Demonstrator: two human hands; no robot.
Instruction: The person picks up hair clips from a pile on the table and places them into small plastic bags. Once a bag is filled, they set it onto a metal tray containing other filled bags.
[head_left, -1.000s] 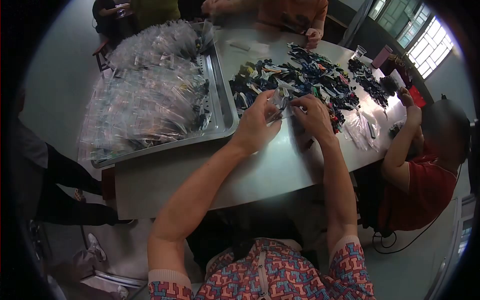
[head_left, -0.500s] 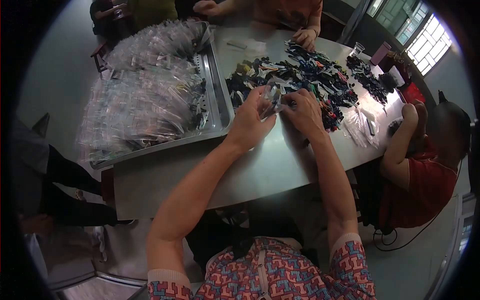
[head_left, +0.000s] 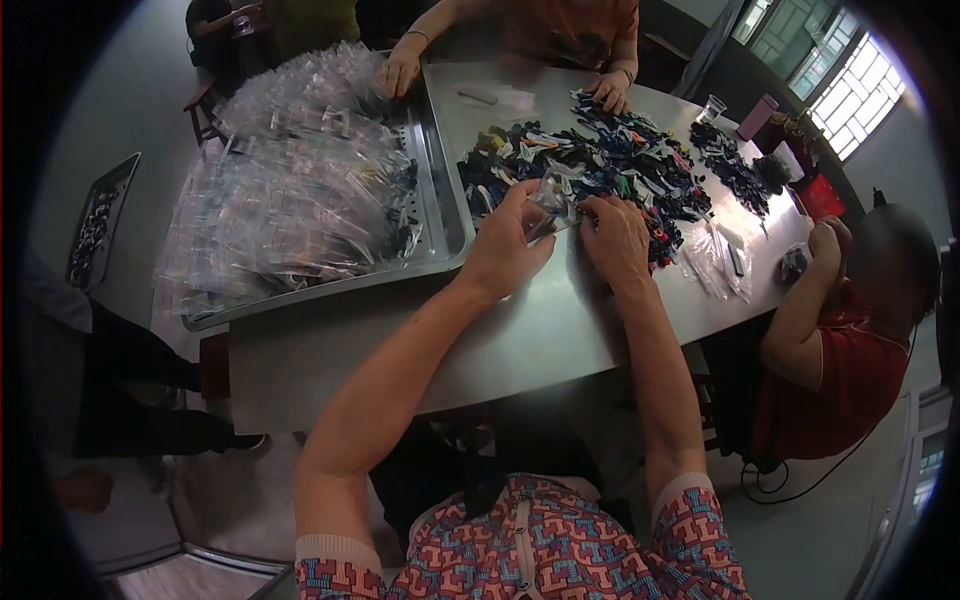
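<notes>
My left hand (head_left: pixel 507 243) holds a small clear plastic bag (head_left: pixel 556 196) between thumb and fingers above the metal table. Close on its right, my right hand (head_left: pixel 615 238) has its fingers curled at the bag's edge; whatever they pinch is too small to make out. Just beyond both hands lies a wide heap of small dark and coloured pieces (head_left: pixel 640 165). To the left, a large metal tray (head_left: pixel 440 180) is piled high with filled clear bags (head_left: pixel 290 190).
Empty-looking clear bags (head_left: pixel 715 262) lie right of my hands. A smaller dark heap (head_left: pixel 735 165), a cup (head_left: pixel 712 107) and a pink bottle (head_left: pixel 757 117) stand farther right. One person works across the table, another sits at the right (head_left: pixel 850 350).
The person across has brought a hand to the tray's far edge. My right hand has shifted slightly at the bag, and its fingers are more curled. The camera view has moved slightly.
</notes>
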